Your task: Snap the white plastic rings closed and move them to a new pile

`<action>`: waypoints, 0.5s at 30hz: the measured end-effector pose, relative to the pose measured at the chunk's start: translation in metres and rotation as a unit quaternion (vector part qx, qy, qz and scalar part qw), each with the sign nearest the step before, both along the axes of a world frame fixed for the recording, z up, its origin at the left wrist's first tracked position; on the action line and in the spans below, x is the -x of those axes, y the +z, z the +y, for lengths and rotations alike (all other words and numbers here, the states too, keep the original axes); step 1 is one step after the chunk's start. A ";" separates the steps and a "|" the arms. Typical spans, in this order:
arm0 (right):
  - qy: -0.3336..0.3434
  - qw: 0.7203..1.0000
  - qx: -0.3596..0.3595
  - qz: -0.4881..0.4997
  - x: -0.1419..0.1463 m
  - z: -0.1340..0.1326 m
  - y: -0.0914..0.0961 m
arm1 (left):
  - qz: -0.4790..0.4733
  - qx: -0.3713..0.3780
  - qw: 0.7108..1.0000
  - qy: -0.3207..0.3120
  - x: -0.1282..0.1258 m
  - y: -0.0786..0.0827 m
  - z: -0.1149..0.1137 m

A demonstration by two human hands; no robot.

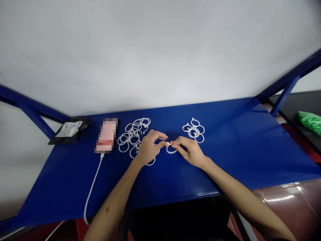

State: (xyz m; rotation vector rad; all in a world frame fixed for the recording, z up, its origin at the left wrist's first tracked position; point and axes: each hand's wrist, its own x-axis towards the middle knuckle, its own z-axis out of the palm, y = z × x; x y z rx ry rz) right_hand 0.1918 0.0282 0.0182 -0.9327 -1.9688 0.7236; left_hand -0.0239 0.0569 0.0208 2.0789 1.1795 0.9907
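A white plastic ring (171, 152) with a small knob at its top is held between my two hands, just above the blue table. My right hand (192, 152) is closed in a pinch on the ring's upper right side. From the other side, my left hand (148, 149) has its thumb and forefinger curled at the knob, with the thumb tip against it. Below and beside my left hand lies a loose heap of similar white rings (123, 147), some partly hidden by the hand. A smaller group of white rings (200, 138) lies beyond my right hand.
A pixelated phone-like object (107, 135) lies left on the blue table (225, 134), with a white cable (93, 184) running over the front edge. Behind it sits a black plastic package (80, 130) with a label. Green wrapped material (311, 122) is at far right.
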 end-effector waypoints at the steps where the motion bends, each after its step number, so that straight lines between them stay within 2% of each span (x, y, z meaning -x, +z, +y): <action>1: -0.032 0.999 -0.031 -0.027 -0.003 0.003 0.001 | 0.044 -0.035 0.998 0.030 0.004 -0.001 0.003; 4: -0.180 0.974 -0.097 -0.099 -0.020 0.016 0.003 | 0.191 -0.116 0.961 0.161 0.020 -0.007 0.016; 6: -0.269 0.945 -0.110 -0.147 -0.033 0.024 0.002 | 0.269 -0.123 0.929 0.223 0.030 -0.012 0.023; 10: -0.316 0.908 -0.123 -0.245 -0.052 0.034 -0.004 | 0.347 -0.089 0.901 0.243 0.040 -0.018 0.031; 15: -0.345 0.886 -0.137 -0.277 -0.052 0.033 -0.006 | 0.357 -0.092 0.900 0.235 0.038 -0.016 0.031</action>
